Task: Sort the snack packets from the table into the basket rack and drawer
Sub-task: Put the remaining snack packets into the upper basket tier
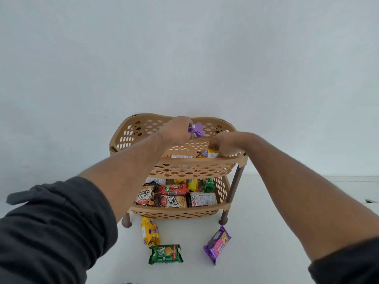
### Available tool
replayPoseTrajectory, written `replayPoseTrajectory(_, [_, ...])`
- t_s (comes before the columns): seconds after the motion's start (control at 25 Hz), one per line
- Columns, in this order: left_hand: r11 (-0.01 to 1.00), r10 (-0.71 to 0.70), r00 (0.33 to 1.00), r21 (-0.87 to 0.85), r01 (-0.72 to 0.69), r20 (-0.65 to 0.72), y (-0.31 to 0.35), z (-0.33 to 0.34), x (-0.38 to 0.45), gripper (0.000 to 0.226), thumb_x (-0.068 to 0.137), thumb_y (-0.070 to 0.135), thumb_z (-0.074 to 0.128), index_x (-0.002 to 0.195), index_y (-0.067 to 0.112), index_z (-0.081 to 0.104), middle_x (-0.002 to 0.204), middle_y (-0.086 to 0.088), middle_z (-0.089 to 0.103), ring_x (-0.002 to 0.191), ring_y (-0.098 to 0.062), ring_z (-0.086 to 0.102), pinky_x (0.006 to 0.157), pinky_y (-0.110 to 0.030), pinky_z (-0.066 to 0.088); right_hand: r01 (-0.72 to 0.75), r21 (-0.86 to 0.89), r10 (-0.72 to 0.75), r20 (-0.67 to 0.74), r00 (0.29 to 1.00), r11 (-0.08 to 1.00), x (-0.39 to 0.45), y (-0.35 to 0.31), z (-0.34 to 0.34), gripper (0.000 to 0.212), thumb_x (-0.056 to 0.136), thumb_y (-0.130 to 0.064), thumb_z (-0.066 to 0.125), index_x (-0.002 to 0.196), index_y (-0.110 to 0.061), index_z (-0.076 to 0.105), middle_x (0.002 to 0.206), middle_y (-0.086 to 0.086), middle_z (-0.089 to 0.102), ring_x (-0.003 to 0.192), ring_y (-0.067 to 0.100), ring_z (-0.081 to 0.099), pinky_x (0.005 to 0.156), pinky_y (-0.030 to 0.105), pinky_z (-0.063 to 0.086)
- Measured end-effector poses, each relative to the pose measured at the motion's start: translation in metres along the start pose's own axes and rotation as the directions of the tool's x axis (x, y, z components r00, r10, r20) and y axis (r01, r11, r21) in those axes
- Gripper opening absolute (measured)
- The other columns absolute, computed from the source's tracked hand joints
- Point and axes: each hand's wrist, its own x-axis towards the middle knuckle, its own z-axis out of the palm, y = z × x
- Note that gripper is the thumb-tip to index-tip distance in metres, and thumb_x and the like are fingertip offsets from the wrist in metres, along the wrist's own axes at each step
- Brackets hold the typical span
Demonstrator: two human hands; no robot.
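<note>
A tan two-tier basket rack [127, 128] stands on the white table against the wall. My left hand [178, 130] holds a purple packet [196, 129] over the top basket. My right hand [222, 142] grips a yellow and purple packet [207, 153] down inside the top basket near its front rim. The lower basket [174, 213] is filled with several packets, among them salted peanuts [173, 200] and a red biscuit packet [173, 189]. On the table in front lie a yellow packet [150, 231], a green biscuit packet [165, 254] and a purple biscuit packet [217, 243].
The rack stands on dark brown legs [224, 217]. A plain white wall [184, 58] rises right behind it. The white table [266, 242] stretches to the right, with a small dark object [370, 200] at its far right edge.
</note>
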Motion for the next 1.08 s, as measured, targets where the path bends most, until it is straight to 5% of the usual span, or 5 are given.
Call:
replayPoseTrajectory(0.28, [0.97,-0.005,0.991,0.24,-0.028,0.135,-0.004,0.018,0.027,0.014,0.098,0.018,0.061,0.107,0.007,0.062,0.104,-0.008,0.064,0.081,-0.019,0.054,0.058,-0.029,0.037,-0.028,0.019,0.026,0.069,0.997,0.999,0.014,0.001,0.008,0.049,0.088,-0.001,0.053,0.131,-0.024,0.062,0.123,0.001,0.065,0.108,0.021,0.06,0.096,0.04,0.052])
replayPoseTrajectory(0.56, [0.937,-0.068,0.97,0.348,-0.017,0.232,-0.015,0.04,0.045,0.034,0.1,0.019,0.061,0.132,0.007,0.061,0.126,-0.009,0.066,0.112,-0.026,0.063,0.091,-0.037,0.052,-0.036,0.092,0.025,0.118,0.993,0.995,0.022,0.004,0.011,0.045,0.09,0.001,0.054,0.127,-0.024,0.063,0.116,0.0,0.067,0.104,0.017,0.063,0.097,0.041,0.054])
replayPoseTrajectory(1.08, [0.936,-0.127,0.952,0.352,0.023,0.277,-0.011,0.058,0.05,0.049,0.092,0.02,0.072,0.138,0.013,0.057,0.126,-0.007,0.065,0.109,-0.024,0.063,0.096,-0.038,0.054,0.008,0.163,-0.015,0.037,0.999,0.987,0.018,0.006,0.014,0.055,0.09,-0.012,0.069,0.142,-0.021,0.052,0.13,0.0,0.063,0.117,0.021,0.058,0.104,0.04,0.048])
